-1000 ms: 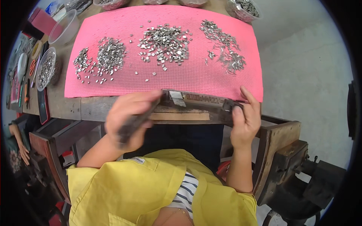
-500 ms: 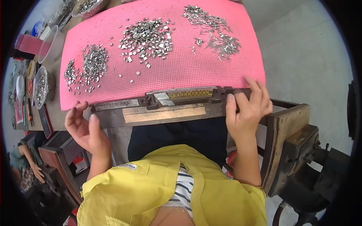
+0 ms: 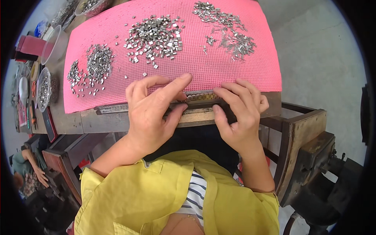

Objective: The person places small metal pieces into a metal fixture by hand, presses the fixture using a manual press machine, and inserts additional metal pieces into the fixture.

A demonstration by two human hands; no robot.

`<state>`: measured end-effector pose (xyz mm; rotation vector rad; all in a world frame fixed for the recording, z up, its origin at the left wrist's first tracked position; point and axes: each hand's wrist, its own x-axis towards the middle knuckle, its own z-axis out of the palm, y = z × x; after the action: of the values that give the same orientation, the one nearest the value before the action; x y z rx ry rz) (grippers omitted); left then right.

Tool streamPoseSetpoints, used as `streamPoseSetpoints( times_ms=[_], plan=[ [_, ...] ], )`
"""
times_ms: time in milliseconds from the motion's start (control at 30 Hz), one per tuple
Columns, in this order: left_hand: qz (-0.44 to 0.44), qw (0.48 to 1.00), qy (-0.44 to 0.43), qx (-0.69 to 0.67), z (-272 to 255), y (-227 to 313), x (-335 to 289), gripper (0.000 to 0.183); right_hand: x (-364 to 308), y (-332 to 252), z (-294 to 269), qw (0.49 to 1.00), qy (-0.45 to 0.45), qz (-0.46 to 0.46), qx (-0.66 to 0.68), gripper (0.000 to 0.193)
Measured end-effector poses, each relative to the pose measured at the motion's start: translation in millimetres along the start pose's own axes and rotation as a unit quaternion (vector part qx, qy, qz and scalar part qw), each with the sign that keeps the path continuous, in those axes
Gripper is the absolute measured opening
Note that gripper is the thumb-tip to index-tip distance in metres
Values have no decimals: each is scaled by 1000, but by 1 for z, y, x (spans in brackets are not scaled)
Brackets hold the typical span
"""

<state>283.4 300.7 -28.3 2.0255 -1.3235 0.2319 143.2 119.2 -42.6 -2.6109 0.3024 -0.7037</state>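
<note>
A long dark metal holder [image 3: 201,104], with a row of yellowish segments inside, lies along the table's front edge. My left hand [image 3: 150,111] bends over its middle, thumb in front and index finger above, with a small gap between their tips; it grips the holder there. At the right end, my right hand [image 3: 241,111] has its thumb against the front side and its fingers over the back, clasping the holder between them. The hands hide much of the holder. Its flat left arm [image 3: 113,109] sticks out past my left hand.
A pink textured mat [image 3: 180,70] bears several piles of small metal pieces [image 3: 154,37]. Thin metal pins [image 3: 239,45] lie at the far right. A round tub of metal bits [image 3: 47,89] and a phone [image 3: 49,125] are at the left. A bench vise [image 3: 313,164] stands at right; another person's arm [image 3: 37,168] shows lower left.
My left hand has moved right from the holder's left end to its middle. My right hand has shifted left along it, with fingers closing in over the holder.
</note>
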Motion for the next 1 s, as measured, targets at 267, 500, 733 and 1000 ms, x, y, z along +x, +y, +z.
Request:
streamPoseSetpoints(
  times_ms=[267,500,733,1000],
  plan=[
    [89,994,63,-15,18,-17,-2,55,3,3,7,1000,11,11,16,31],
    [120,985,109,-62,20,-19,-9,45,4,5,12,998,57,3,31,23],
    [89,982,121,-116,21,-22,-10,45,11,1,8,996,69,-3,65,20],
    [69,975,158,-139,20,-24,-9,43,20,-10,-2,971,41,51,230,17]
  ],
)
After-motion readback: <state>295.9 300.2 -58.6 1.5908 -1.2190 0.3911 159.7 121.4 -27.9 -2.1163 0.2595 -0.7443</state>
